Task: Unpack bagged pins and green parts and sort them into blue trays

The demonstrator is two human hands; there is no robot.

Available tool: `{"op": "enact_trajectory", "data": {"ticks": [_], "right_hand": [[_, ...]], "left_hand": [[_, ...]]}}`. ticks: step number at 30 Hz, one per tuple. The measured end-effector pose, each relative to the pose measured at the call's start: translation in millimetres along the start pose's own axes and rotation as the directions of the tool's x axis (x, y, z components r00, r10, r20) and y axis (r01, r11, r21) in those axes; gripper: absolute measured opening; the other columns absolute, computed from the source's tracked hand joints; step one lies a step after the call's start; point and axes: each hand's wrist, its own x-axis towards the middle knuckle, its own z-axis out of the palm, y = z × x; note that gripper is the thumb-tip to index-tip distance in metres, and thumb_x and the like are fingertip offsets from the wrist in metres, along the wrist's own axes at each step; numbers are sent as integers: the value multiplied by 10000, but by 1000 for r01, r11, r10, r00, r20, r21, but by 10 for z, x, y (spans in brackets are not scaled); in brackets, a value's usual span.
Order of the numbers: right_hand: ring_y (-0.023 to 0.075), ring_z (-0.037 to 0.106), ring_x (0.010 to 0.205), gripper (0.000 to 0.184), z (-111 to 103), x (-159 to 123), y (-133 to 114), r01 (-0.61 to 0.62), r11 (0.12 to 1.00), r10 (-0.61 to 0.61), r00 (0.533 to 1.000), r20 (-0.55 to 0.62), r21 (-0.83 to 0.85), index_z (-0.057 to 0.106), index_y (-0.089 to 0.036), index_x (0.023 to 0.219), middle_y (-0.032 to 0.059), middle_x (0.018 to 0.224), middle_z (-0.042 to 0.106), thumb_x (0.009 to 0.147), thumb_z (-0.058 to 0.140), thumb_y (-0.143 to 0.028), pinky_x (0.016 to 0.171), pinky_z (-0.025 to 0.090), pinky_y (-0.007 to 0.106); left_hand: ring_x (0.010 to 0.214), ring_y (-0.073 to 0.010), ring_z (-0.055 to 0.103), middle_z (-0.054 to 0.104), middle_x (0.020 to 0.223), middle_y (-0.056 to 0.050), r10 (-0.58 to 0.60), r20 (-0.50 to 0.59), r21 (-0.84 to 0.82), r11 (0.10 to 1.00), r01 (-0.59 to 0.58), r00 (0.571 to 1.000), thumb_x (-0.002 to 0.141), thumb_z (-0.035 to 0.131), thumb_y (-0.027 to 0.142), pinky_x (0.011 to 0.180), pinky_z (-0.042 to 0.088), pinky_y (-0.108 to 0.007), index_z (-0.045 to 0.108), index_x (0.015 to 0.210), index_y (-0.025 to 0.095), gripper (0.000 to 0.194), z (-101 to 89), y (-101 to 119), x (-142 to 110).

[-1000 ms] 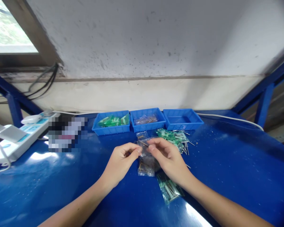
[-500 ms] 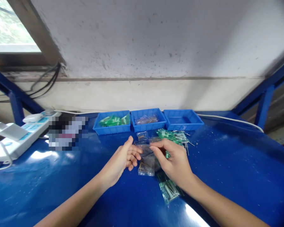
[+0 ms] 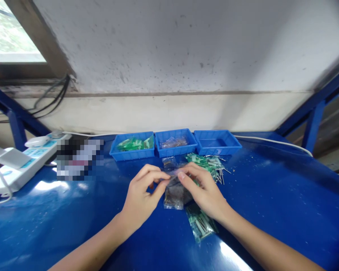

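My left hand (image 3: 142,194) and my right hand (image 3: 205,190) meet over the blue table (image 3: 271,195), each pinching a side of a small clear plastic bag (image 3: 172,180). Under it lies another clear bag with dark pins (image 3: 174,197). A bag of green parts (image 3: 201,224) lies by my right wrist. A loose heap of green parts with metal pins (image 3: 211,164) sits just beyond my right hand.
Three blue trays stand in a row at the back: the left tray (image 3: 132,145) holds green parts, the middle tray (image 3: 175,142) clear bags, the right tray (image 3: 217,142) looks bare. A white power strip (image 3: 19,163) and cables lie at the far left. A white cable (image 3: 274,141) runs behind.
My left hand let go and opened half a second ago, then closed again on the small clear bag. My right hand kept its pinch throughout.
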Motion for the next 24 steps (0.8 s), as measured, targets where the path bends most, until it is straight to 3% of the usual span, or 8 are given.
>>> {"op": "enact_trajectory", "data": {"ticks": [2,5,9,13,16,18,21,24], "right_hand": [[146,558,652,287,9,2,2,-92,989,86,995,55,118,665,-184,781,21,682,592,877,480,-381,624,465,295],[134,549,607,218,34,-1,31,-110,981,106,994,34,163,657,-175,796,18,681,622,857,521,-334,566,441,268],[143,585,680,141,43,-10,67,116,993,-119,988,-94,-35,677,-178,868,36,771,661,845,545,-218,627,455,281],[146,593,767,195,49,-28,84,331,935,-341,938,-61,-128,680,-167,927,57,828,633,839,515,-114,690,480,285],[158,579,890,282,56,-46,88,418,893,-427,904,-19,-166,676,-176,923,84,969,576,821,449,-43,739,482,293],[169,554,936,298,45,-50,81,424,883,-438,899,-29,-202,655,-184,941,88,1023,528,801,441,-31,768,471,310],[157,521,796,228,-1,-33,68,344,909,-386,908,-162,-237,570,-176,931,37,854,486,769,476,-48,701,442,303],[117,439,624,205,-62,2,82,308,932,-350,903,-251,-192,467,-196,870,-30,705,409,751,446,-31,588,376,254]], "left_hand": [[726,-122,543,534,882,-32,108,19,48,993,-109,994,828,534,122,614,435,-230,655,822,210,150,24,2,-29],[780,-132,537,485,937,-44,108,60,61,992,-112,992,832,503,110,646,444,-246,662,846,213,189,44,-1,-43],[760,-141,504,489,905,-38,-115,132,-40,992,122,985,852,522,234,667,422,-267,660,907,216,149,12,7,11],[632,-122,463,518,729,-16,-423,247,-365,793,488,872,905,411,424,595,393,-252,620,796,165,350,-6,-1,70],[586,-108,462,520,676,1,-475,316,-413,710,570,821,869,489,427,550,380,-233,604,782,154,309,5,-31,72],[602,-114,502,554,689,2,-406,259,-328,817,475,876,848,544,363,564,399,-234,613,808,163,214,-19,-41,89],[630,-126,543,598,704,1,-82,-98,-12,997,82,992,828,578,258,601,421,-251,626,840,184,89,-133,6,241],[675,-140,559,630,747,-7,339,-343,359,909,-211,876,807,602,187,656,434,-275,629,843,196,47,-243,117,570]]}}
